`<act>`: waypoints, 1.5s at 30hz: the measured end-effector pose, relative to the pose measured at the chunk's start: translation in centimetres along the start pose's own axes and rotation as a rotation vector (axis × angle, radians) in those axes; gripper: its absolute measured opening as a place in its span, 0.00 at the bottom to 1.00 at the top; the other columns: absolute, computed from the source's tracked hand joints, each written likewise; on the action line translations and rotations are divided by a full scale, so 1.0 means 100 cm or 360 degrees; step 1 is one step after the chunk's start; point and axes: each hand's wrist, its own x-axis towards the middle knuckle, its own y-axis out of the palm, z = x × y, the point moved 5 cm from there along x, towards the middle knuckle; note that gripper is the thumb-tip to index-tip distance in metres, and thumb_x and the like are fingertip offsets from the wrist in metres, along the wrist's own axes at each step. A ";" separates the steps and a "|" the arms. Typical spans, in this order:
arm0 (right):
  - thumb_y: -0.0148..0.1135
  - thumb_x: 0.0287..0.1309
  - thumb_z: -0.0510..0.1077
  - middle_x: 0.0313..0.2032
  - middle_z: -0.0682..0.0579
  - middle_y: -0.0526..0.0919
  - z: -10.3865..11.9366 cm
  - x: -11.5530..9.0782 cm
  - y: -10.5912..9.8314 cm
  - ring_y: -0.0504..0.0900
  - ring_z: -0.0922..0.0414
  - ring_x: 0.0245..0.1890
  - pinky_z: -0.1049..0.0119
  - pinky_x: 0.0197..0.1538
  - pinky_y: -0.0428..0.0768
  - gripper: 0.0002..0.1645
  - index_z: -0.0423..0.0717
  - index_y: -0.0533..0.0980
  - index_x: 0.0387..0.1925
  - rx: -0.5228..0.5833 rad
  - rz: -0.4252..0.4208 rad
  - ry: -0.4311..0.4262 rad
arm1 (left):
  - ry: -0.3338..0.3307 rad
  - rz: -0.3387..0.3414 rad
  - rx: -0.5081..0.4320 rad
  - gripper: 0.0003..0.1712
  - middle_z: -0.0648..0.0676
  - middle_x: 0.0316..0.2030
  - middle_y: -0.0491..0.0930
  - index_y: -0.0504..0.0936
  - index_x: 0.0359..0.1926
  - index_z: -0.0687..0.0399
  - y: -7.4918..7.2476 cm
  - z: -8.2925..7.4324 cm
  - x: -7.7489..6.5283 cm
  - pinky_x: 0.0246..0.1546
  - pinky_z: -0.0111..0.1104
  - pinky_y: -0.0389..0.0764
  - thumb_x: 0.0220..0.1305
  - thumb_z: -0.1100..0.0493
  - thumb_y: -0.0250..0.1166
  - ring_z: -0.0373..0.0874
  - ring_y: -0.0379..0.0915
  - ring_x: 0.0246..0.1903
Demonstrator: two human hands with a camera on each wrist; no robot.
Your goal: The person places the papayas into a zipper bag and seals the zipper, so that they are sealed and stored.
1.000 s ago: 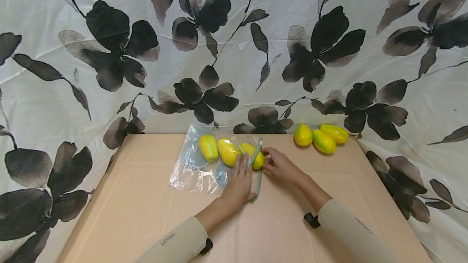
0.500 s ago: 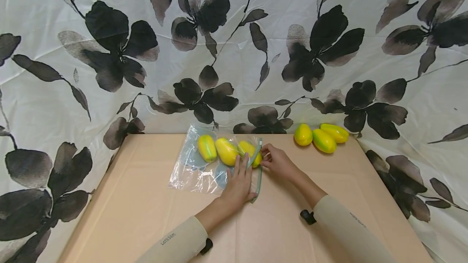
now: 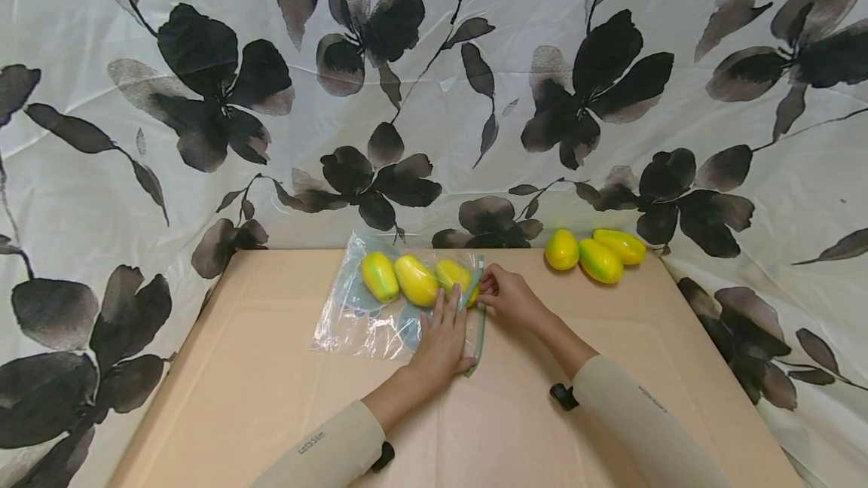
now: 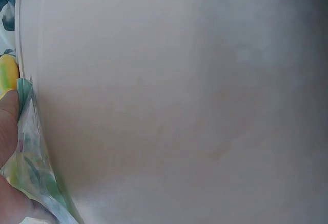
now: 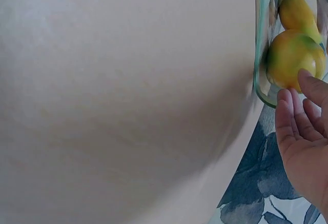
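Observation:
A clear zip bag (image 3: 353, 333) lies at the back of the board with several yellow-green mangoes in head view: one mango (image 3: 380, 277) at left, one (image 3: 417, 281) mid-bag, and a third (image 3: 453, 274) near the mouth. My left hand (image 3: 439, 341) rests on the bag by its zip edge, fingers stretched and thumb spread apart; in the left wrist view, the bag's edge (image 4: 25, 98) rises beside its fingers. At the mouth, my right hand (image 3: 511, 296) touches the nearest mango (image 5: 292, 57) with its thumb, loosely bent fingertips just beside it.
Three more mangoes (image 3: 600, 260) sit together at the board's back right corner. The tan board (image 3: 271, 398) reaches back to a white flowered cloth (image 3: 488, 96), which also runs down both sides.
The mangoes in the bag have shifted left, deeper inside. My right hand has followed leftward to the bag's mouth. The left hand has stayed in place.

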 end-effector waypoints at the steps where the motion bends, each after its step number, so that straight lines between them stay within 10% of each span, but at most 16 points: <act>1: 0.74 0.59 0.37 0.40 0.47 0.86 0.000 0.001 0.000 0.85 0.57 0.39 0.66 0.45 0.86 0.19 0.39 0.75 0.48 -0.0001 -0.0003 0.0003 | 0.0000 0.0000 -0.0002 0.64 0.63 0.83 0.38 0.56 0.79 0.63 0.000 0.000 0.000 0.64 0.70 0.67 0.53 0.37 0.78 0.67 0.38 0.81; 31: 0.77 0.57 0.44 0.34 0.50 0.84 -0.002 0.002 -0.006 0.80 0.57 0.34 0.64 0.42 0.82 0.20 0.41 0.75 0.44 -0.0083 -0.0147 0.0120 | -0.0043 0.0002 -0.0004 0.64 0.64 0.82 0.41 0.59 0.78 0.64 -0.002 0.000 0.000 0.63 0.70 0.69 0.51 0.36 0.79 0.67 0.42 0.80; 45: 0.71 0.64 0.49 0.62 0.37 0.75 -0.043 -0.025 -0.037 0.76 0.39 0.61 0.42 0.65 0.76 0.33 0.39 0.72 0.65 -0.0106 -0.0149 0.0240 | -0.0041 0.0024 0.0024 0.65 0.66 0.82 0.40 0.58 0.78 0.66 -0.005 -0.001 -0.002 0.63 0.68 0.69 0.52 0.35 0.78 0.67 0.43 0.80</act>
